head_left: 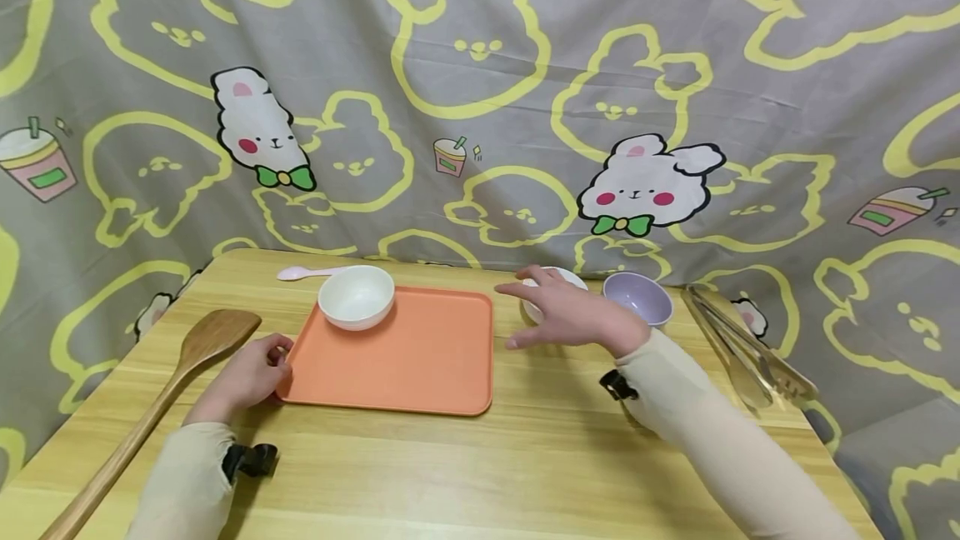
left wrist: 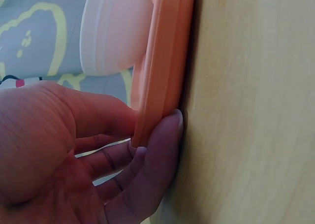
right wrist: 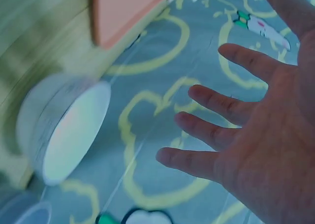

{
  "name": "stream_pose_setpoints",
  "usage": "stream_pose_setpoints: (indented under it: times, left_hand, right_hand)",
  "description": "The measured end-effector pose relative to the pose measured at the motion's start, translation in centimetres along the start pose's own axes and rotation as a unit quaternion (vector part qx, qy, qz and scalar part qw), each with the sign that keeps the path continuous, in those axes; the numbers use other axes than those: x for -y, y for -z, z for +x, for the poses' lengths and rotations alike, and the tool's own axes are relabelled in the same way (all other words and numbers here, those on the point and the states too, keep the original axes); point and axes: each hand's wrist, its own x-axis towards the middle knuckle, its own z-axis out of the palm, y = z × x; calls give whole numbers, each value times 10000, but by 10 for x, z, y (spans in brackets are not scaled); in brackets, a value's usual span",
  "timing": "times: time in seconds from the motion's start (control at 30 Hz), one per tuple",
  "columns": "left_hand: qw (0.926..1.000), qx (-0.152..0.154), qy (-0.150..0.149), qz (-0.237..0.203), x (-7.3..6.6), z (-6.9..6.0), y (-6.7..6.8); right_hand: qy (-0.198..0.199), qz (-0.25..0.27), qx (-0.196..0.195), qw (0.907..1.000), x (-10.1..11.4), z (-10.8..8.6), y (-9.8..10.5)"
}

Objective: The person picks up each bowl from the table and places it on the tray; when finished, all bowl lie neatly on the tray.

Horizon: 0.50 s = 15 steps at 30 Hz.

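My left hand [head_left: 251,373] pinches the left edge of the orange tray [head_left: 405,361], thumb above and fingers at the rim's underside in the left wrist view. A white bowl [head_left: 356,298] stands on the tray's back left part. My right hand [head_left: 566,311], fingers spread and holding nothing, is over a second white bowl [head_left: 573,280] right of the tray, partly hiding it. In the right wrist view that bowl [right wrist: 74,130] is apart from my fingers [right wrist: 197,162]. A purple bowl [head_left: 639,298] stands to its right.
A pink spoon [head_left: 296,272] lies behind the tray, partly hidden by the bowl. A long wooden spatula [head_left: 168,390] lies at the left. Metal tongs and other utensils [head_left: 738,344] lie at the right edge. A patterned curtain [head_left: 480,107] hangs behind the table [head_left: 420,473].
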Motion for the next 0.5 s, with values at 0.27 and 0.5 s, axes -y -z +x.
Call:
stream_pose_setpoints:
  times: [0.27,0.5]
  left_hand:
    - [9996,141,150,-206,2,-3,1]
    - [9991,181,234,-307,1,-1,1]
  right_hand:
    - [-255,173,-224,9993,-29,-52,2]
    - [-588,444,-501,9960,-49,-86,-2]
